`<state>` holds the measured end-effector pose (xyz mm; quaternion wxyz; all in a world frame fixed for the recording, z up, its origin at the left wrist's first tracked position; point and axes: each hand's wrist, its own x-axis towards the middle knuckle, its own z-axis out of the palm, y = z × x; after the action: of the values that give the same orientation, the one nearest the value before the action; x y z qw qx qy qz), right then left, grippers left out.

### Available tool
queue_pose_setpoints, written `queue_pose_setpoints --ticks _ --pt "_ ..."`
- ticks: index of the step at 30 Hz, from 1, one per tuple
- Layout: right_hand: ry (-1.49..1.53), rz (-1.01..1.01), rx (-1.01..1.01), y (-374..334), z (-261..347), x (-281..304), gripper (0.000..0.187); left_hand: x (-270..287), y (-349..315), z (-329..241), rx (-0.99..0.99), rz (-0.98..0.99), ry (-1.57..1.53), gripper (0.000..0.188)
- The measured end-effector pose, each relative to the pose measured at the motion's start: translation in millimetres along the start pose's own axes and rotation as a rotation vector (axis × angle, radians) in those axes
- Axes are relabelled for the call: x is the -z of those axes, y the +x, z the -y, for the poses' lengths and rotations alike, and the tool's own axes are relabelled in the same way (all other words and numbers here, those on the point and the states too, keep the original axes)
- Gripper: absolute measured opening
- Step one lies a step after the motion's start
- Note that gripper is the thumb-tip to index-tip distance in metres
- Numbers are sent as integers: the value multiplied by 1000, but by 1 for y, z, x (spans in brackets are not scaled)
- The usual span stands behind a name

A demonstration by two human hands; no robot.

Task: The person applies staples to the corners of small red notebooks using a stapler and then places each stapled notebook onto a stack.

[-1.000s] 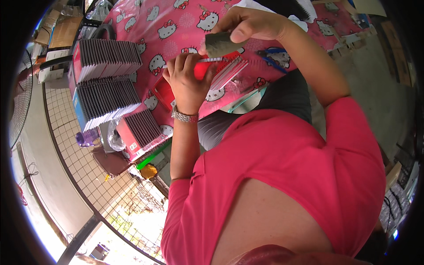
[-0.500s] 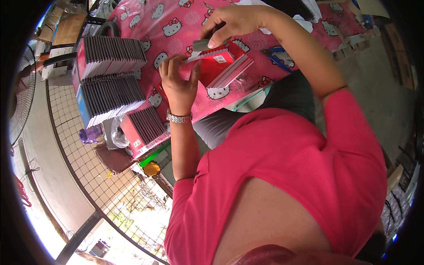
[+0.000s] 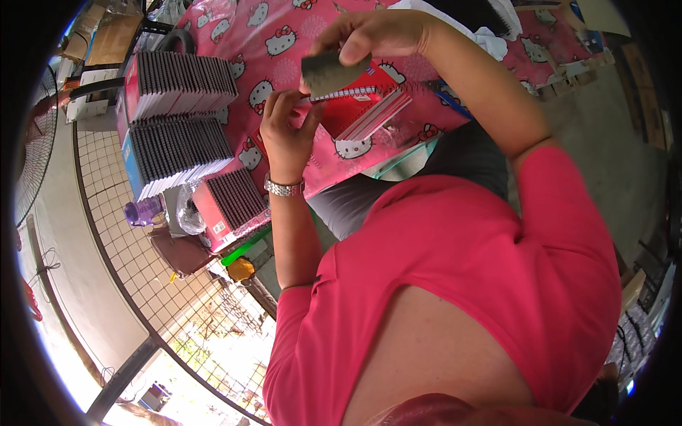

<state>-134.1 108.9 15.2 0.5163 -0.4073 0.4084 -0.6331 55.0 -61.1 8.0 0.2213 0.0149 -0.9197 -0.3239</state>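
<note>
A red spiral notebook (image 3: 350,108) lies on the pink patterned tablecloth, with a stack of white and red page edges along its near side. Its coil runs along the far edge, and dark wire sticks out past the right end. My left hand (image 3: 288,136), wearing a metal watch, grips the notebook's left end between thumb and bent fingers. Above the coil, my right hand (image 3: 380,35) pinches a dark grey flat plate (image 3: 332,75) with a rounded lower edge. The plate hides part of the notebook and some left fingertips.
Rows of spiral notebooks (image 3: 181,153) stand at the left, with a smaller boxed row (image 3: 231,199) nearer me. Blue-handled pliers (image 3: 455,103) lie right of the notebook, partly behind my right forearm. A fan (image 3: 35,149) stands far left.
The plate in my right hand has turned, so its broad face now shows, and it has shifted slightly left. My left hand stays almost in place at the notebook's end.
</note>
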Motion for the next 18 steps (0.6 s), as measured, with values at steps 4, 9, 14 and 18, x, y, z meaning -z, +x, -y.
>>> queue_pose_setpoints --ticks 4,9,14,18 --pt "-513 49 -153 7 15 -7 46 4 0 1 26 12 -54 32" --pt "-905 77 -235 12 30 -13 51 5 3 1 61 33 -64 32" --pt "-482 99 -98 8 18 -6 46 5 4 0 53 20 -76 30" --pt "-1044 -375 -59 -3 -19 43 46 2 -1 9 139 -37 -164 23"
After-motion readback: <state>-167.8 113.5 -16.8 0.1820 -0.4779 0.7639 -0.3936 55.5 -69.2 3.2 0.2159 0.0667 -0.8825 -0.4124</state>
